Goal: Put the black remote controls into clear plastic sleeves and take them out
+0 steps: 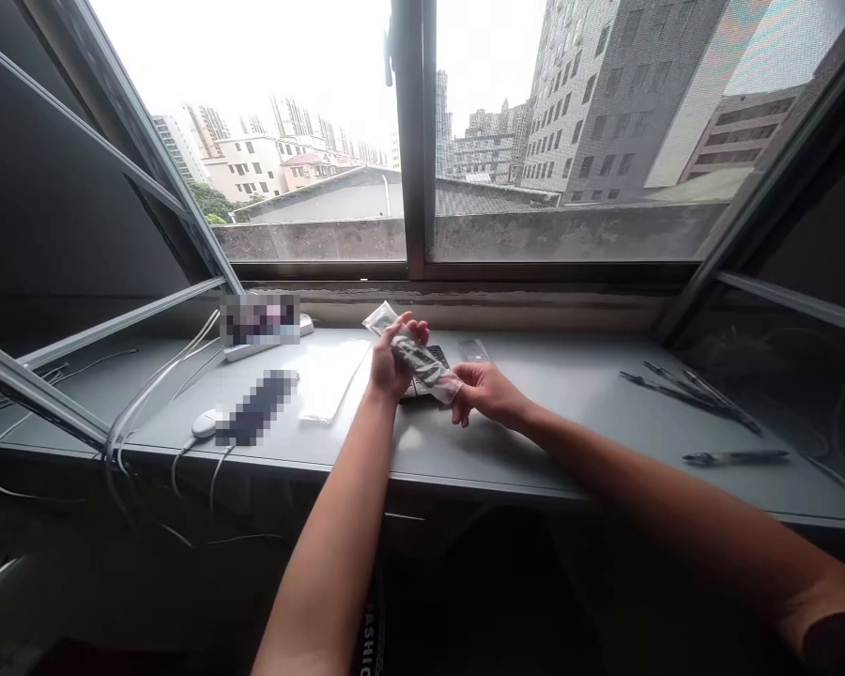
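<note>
A clear plastic packet (422,364) with dark contents slants above the middle of the grey desk (535,451). My left hand (392,361) is wrapped round its upper part, fingers curled over it. At its lower right end, my right hand (480,392) pinches the plastic between thumb and fingers. Beneath the packet lies a dark, flat object with keys (437,355), partly hidden by the packet and my hands. A small clear packet (473,350) rests on the desk just behind my right hand.
White sheets (334,380) lie left of my hands. Further left are a power strip (304,326), white cables (123,422), a round white charger (205,423) and a blurred dark item. Pens in clear wrapping (704,394) and a single pen (736,458) lie at the right. A window stands behind.
</note>
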{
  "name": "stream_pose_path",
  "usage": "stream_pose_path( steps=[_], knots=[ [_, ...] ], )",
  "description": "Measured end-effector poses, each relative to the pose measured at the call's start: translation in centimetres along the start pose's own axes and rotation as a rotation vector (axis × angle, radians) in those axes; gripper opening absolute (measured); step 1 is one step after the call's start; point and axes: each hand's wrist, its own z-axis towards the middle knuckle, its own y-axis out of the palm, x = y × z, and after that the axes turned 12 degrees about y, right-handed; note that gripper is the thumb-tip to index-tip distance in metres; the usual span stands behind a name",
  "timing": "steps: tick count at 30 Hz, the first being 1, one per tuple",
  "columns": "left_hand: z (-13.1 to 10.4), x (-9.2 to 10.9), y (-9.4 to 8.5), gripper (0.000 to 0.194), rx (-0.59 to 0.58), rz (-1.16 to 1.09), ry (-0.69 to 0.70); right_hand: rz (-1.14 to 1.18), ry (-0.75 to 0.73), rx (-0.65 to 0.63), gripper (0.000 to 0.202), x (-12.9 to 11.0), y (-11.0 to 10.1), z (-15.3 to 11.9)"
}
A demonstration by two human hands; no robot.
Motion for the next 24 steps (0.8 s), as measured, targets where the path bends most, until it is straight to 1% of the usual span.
stream_pose_path(
  steps=[2, 3, 5, 8, 10, 13, 15, 17, 20, 24],
  knots=[
    [0.5, 0.6, -0.2, 0.015, 0.064, -0.071, 0.065, -0.049, 0.040, -0.074, 0.054, 0.1, 0.2, -0.2],
    [0.7, 0.8, -0.4, 0.014, 0.075, -0.093, 0.080, -0.058, 0.056, -0.097, 0.053, 0.1, 0.4, -0.3],
    [0.8, 0.9, -0.5, 0.015, 0.066, -0.114, 0.087, -0.051, 0.071, -0.112, 0.052, 0.3, 0.7, -0.3],
    [0.7, 0.5, -0.5, 0.014, 0.028, -0.129, 0.061, -0.061, 0.061, -0.127, 0.052, 0.6, 0.9, -0.2],
    [0.5, 0.0, -0.4, 0.013, 0.008, -0.129, 0.031, -0.086, 0.032, -0.109, 0.045, 0.7, 0.9, -0.1],
    [0.1, -0.5, 0.0, 0.012, -0.013, -0.097, -0.013, -0.107, -0.015, -0.027, 0.041, 0.8, 0.7, 0.0],
    [-0.1, -0.7, 0.2, 0.011, -0.024, -0.069, -0.043, -0.129, -0.021, 0.010, 0.039, 0.8, 0.5, 0.1],
    [-0.2, -0.7, 0.3, 0.011, -0.030, -0.047, -0.067, -0.157, -0.014, 0.021, 0.037, 0.8, 0.4, 0.1],
    [0.3, -0.4, -0.2, 0.011, 0.017, -0.043, -0.055, -0.167, -0.004, 0.037, 0.034, 0.7, 0.2, 0.0],
    [1.2, 0.3, -1.1, 0.013, 0.126, -0.081, 0.041, -0.155, -0.005, 0.035, 0.036, 0.5, -0.2, -0.5]
  ],
)
